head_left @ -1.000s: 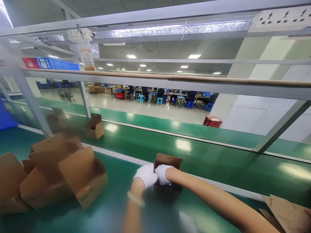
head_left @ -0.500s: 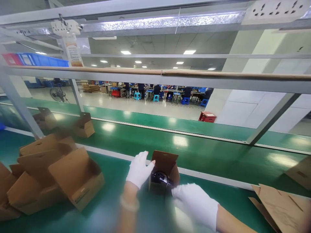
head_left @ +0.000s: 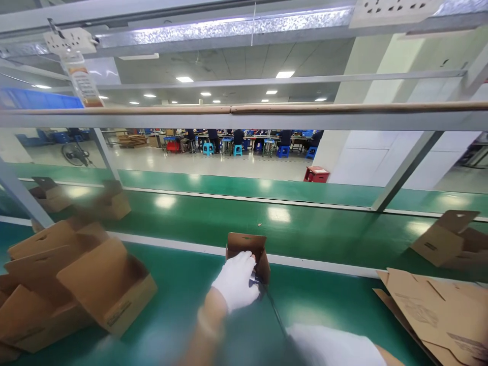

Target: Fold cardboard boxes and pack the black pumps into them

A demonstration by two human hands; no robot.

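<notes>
A small open cardboard box [head_left: 247, 241] stands on the green work surface with its lid flap raised. My left hand [head_left: 237, 280], in a white glove, reaches into it, fingers closed around a dark, shiny object [head_left: 254, 279]. Most of that object is hidden by the hand and the box. From the box a black cable [head_left: 276, 311] runs down to the right, to my right hand [head_left: 331, 345], gloved too and blurred near the bottom edge. The cable meets its fingertips, which look closed on it.
Several open cardboard boxes [head_left: 129, 292] crowd the left side. Flattened cardboard [head_left: 430, 305] lies at the right. More boxes [head_left: 438, 244] stand on the green strip behind. A metal frame [head_left: 213, 121] crosses ahead; people sit at distant tables.
My left hand has moved from the box's left edge into the box and closed on the dark object. My right hand has drawn away down and right, with the cable now stretched out.
</notes>
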